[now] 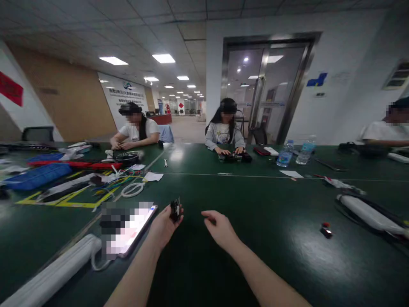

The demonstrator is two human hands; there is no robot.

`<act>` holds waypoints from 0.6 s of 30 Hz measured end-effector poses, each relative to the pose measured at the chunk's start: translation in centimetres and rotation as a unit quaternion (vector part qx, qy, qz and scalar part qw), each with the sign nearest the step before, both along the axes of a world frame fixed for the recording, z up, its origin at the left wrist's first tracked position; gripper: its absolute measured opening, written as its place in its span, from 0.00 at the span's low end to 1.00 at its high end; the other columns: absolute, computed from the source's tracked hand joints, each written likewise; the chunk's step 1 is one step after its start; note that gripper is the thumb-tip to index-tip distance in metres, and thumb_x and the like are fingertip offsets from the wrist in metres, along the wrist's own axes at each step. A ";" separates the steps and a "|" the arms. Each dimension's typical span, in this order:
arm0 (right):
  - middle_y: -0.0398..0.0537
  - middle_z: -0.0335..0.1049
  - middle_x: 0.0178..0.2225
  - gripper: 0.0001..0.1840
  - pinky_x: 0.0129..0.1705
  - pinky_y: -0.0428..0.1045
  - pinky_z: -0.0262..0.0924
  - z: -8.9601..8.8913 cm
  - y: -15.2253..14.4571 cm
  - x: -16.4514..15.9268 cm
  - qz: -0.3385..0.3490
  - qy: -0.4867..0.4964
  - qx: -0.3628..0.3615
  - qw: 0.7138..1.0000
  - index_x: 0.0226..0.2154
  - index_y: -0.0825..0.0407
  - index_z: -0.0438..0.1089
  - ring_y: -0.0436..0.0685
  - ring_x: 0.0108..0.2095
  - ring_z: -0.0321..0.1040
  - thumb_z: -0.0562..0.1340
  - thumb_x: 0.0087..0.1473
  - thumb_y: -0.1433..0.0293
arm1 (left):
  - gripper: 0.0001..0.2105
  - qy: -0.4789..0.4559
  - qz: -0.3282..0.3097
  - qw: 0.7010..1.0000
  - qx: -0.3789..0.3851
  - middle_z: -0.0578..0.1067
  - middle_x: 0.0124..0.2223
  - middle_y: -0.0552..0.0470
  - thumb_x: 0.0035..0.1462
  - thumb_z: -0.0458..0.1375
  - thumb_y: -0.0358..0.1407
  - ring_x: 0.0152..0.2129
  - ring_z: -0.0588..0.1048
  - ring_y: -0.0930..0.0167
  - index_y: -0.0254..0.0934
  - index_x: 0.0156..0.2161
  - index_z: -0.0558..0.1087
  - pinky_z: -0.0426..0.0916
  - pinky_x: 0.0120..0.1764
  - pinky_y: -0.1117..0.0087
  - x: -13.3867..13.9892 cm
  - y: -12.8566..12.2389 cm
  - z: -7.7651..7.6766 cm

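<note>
My left hand (pixel 164 224) is closed around a small black part (pixel 174 209) with a light strip and a thin upright piece at its edge. The part is held above the green table, and its exact kind cannot be made out. My right hand (pixel 221 230) hovers a little to the right, index finger stretched out and thumb slightly apart, with nothing visible in it. A gap separates it from the black part. A lit phone (pixel 137 232), partly blurred out, lies left of my left hand. Far to the right sits a small black and red piece (pixel 326 230).
White power strips (pixel 54 273) lie at both sides of the green table (pixel 268 204). Cables, a coiled white cord (pixel 132 189) and a blue tray (pixel 38 175) are at left. Water bottles (pixel 285 153) stand at the back. Three people with headsets or caps sit around the table.
</note>
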State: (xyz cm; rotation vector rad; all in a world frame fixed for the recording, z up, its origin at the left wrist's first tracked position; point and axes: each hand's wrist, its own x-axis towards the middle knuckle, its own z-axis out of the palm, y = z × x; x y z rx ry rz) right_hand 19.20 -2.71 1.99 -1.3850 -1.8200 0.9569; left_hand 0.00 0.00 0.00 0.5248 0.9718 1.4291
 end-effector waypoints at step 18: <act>0.45 0.70 0.41 0.18 0.42 0.50 0.61 -5.5 0.8 17.5 -0.189 -0.125 -0.013 0.974 0.42 0.49 0.66 0.56 0.43 0.66 0.51 0.48 0.64 | 0.13 0.142 0.031 0.988 0.048 0.73 0.39 0.48 0.50 0.52 0.23 0.33 0.74 0.73 0.34 0.41 0.67 0.67 0.44 0.65 -1.4 2.4 -2.0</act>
